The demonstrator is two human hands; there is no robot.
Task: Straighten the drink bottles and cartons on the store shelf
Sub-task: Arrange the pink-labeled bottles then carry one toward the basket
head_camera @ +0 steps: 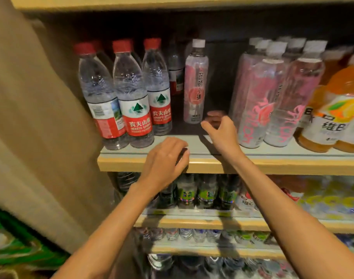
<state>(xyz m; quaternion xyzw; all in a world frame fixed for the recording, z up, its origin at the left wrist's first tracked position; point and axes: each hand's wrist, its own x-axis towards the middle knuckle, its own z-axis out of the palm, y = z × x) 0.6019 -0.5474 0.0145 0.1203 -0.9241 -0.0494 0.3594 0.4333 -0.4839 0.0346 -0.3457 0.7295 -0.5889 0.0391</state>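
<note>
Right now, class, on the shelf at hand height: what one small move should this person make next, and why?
Probably: the right hand reaches the lone pink-label bottle and slides it forward. It stands set back, while the red-capped water bottles and the pink bottles to its right stand at the shelf edge; that hand is close by and looks empty.

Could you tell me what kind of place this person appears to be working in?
Most likely a small shop's drinks section: identical red-capped water bottles, pink-labelled bottles and orange drinks stand in rows on a wooden-edged shelf, with more stocked shelves below.
</note>
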